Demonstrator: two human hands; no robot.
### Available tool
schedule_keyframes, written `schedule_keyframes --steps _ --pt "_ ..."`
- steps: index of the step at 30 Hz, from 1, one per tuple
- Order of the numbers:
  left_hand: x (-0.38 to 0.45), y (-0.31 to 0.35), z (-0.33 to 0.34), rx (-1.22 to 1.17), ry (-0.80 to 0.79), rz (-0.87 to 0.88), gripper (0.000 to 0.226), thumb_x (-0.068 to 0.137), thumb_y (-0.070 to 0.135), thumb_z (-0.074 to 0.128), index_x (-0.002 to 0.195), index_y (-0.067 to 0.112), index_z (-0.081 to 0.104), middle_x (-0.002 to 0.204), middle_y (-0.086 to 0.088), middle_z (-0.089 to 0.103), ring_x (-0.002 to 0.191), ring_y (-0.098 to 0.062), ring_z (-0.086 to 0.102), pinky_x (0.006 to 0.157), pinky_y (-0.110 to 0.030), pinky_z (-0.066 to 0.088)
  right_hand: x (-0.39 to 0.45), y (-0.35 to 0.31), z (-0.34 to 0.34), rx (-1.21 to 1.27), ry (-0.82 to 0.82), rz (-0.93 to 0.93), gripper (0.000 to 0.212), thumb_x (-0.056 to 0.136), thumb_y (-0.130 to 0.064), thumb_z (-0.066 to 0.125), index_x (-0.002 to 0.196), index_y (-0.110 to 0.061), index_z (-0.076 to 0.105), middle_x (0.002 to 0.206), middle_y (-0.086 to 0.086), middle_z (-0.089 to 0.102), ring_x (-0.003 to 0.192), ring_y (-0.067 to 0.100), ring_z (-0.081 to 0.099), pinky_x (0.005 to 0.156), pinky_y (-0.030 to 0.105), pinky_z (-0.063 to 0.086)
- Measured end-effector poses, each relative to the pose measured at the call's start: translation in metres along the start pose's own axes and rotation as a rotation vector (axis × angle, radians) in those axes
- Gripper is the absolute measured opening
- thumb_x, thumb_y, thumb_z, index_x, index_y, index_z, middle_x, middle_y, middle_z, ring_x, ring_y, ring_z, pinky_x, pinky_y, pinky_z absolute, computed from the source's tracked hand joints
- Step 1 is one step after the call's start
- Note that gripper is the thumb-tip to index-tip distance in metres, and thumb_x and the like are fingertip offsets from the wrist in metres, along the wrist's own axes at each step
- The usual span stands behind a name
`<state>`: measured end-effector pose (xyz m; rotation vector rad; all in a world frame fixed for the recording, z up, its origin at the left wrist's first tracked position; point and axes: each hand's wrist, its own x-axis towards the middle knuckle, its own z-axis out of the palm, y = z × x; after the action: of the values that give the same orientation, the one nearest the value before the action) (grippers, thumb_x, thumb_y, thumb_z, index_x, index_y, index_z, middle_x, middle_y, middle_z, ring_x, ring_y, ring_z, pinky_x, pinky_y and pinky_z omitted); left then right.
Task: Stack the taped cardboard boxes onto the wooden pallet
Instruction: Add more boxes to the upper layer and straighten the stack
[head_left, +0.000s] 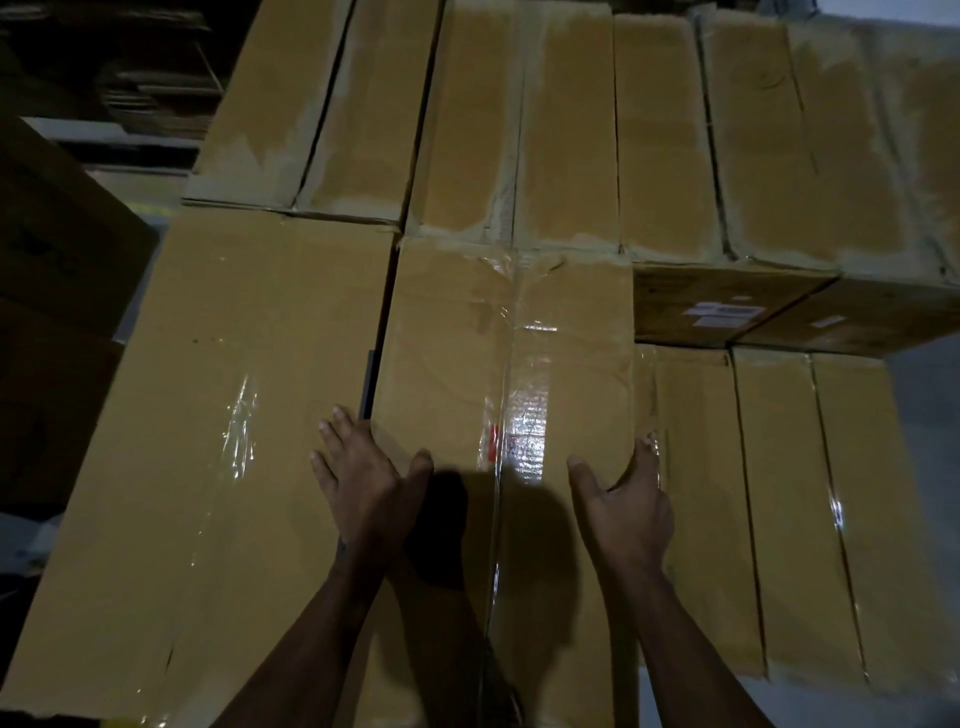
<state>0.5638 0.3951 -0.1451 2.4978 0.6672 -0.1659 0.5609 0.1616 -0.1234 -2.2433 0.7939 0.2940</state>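
Note:
A taped cardboard box (467, 338) with a clear tape strip down its middle lies in front of me, in the near row of a stack. My left hand (363, 478) is at its left edge, thumb on the top and fingers spread over the gap toward the neighbouring box (234, 389). My right hand (628, 499) is at its right edge, thumb on top and fingers curled over the side. The box is braced between both hands. A far row of boxes (566, 130) butts against its far end. The boxes hide the wooden pallet.
To the right, two narrower boxes (779, 493) lie lower, with labelled boxes (727, 312) behind them. Dark stacked cartons (57, 249) stand at the left. Grey floor (924, 415) shows at the right edge.

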Motion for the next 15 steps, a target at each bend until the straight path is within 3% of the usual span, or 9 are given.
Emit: schedule_keyframes --steps 6,11,15 --pt "0.003 0.006 0.005 0.026 -0.006 0.01 0.104 0.075 0.054 0.046 0.152 -0.005 0.007 0.163 -0.016 0.0 0.15 -0.027 -0.008 0.118 -0.047 -0.009 0.009 -0.003 0.004 -0.009 0.016 0.005 0.082 0.085 -0.049 0.071 0.149 -0.014 0.034 0.133 0.017 0.059 0.121 0.041 0.055 0.1 0.046 0.041" --pt "0.008 0.007 0.014 0.101 -0.01 0.005 0.088 0.079 0.048 0.05 0.147 0.0 0.024 0.162 -0.019 0.007 0.15 -0.032 -0.001 0.118 -0.053 -0.002 0.019 -0.003 0.01 -0.023 0.0 -0.001 0.079 0.086 -0.048 0.07 0.147 -0.014 0.034 0.133 0.016 0.058 0.12 0.04 0.055 0.098 0.046 0.042" --pt "0.005 -0.005 0.023 0.312 -0.083 0.167 0.075 0.085 0.044 0.05 0.144 0.001 0.037 0.157 -0.023 0.024 0.145 -0.042 0.021 0.11 -0.065 0.019 0.028 -0.005 0.023 -0.072 -0.016 -0.001 0.079 0.088 -0.048 0.066 0.149 -0.014 0.029 0.14 0.015 0.054 0.123 0.04 0.054 0.098 0.045 0.042"
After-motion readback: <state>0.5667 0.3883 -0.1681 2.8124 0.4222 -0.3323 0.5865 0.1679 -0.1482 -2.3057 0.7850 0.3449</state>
